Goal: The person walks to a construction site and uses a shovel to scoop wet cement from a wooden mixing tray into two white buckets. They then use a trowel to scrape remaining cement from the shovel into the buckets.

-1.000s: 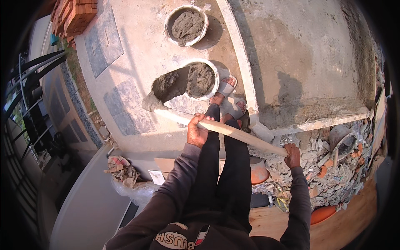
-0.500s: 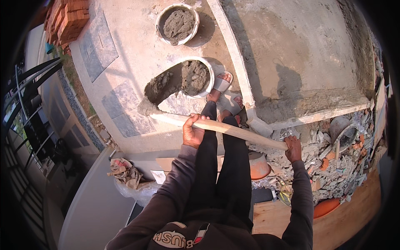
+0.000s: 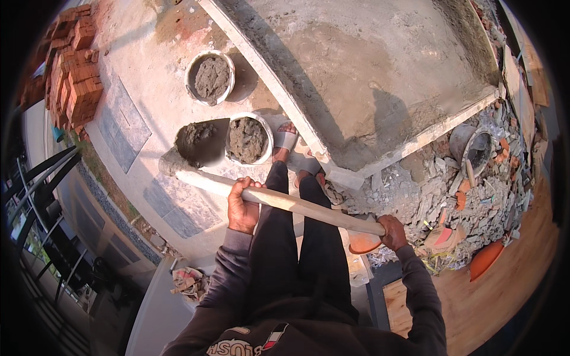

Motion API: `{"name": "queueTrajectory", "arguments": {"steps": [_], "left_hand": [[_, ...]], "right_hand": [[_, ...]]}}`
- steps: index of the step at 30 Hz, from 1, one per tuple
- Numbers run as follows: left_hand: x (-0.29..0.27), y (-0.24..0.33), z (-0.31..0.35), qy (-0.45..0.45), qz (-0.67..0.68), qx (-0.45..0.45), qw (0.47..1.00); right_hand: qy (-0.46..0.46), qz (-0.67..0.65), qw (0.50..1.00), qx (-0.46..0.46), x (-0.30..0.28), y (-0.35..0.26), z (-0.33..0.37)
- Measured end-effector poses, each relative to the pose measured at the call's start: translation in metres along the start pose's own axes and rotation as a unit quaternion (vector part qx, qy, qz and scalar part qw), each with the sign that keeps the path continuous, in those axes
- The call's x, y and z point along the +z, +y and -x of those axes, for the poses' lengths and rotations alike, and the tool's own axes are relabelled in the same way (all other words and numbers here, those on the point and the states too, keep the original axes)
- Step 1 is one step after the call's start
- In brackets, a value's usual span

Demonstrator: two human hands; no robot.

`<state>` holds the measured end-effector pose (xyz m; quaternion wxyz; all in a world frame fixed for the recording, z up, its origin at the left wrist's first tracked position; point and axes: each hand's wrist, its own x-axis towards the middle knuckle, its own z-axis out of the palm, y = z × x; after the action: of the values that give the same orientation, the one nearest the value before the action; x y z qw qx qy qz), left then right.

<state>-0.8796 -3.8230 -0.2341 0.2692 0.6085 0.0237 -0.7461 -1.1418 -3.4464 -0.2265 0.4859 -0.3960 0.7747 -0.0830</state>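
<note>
Both my hands hold a hoe with a long pale wooden handle (image 3: 297, 204). My left hand (image 3: 242, 206) is wrapped round the middle of the handle, and my right hand (image 3: 393, 232) grips its end. At the far left, the wide hoe blade (image 3: 211, 148) carries wet grey mortar (image 3: 196, 134) on part of its face. The blade's edge lies at the left rim of a white bucket (image 3: 270, 139) filled with mortar. Farther off stands a second white bucket (image 3: 231, 77), also holding mortar.
A low concrete curb (image 3: 270, 83) borders a grey slab (image 3: 380, 65) on the right. Rubble (image 3: 436, 172) is heaped beyond my right hand, with a tipped bucket (image 3: 478, 148) on it. Red bricks (image 3: 77, 89) are stacked far left. My sandaled feet (image 3: 287, 141) stand beside the nearer bucket.
My view has shifted, so the buckets appear lower and farther left. The hoe blade has come off the nearer bucket's mouth, and more of its left rim shows. Both hands keep their grip.
</note>
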Motion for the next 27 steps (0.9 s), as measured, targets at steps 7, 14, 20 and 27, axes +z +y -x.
{"name": "queueTrajectory", "arguments": {"steps": [7,14,20,27], "left_hand": [[0.092,-0.019,0.063,-0.113,-0.164,0.028,0.979],[0.190,-0.080,0.018,-0.250,-0.240,0.039,0.937],[0.186,-0.185,-0.008,-0.242,-0.308,-0.064,0.918],[0.143,-0.259,-0.008,-0.265,-0.393,-0.132,0.871]], "right_hand": [[0.056,-0.122,0.987,0.093,0.031,-0.043,0.102],[0.156,-0.248,0.934,0.206,0.058,-0.096,0.128],[0.197,-0.280,0.893,0.294,0.038,-0.143,0.065],[0.317,-0.329,0.818,0.349,0.029,-0.129,-0.043]]}}
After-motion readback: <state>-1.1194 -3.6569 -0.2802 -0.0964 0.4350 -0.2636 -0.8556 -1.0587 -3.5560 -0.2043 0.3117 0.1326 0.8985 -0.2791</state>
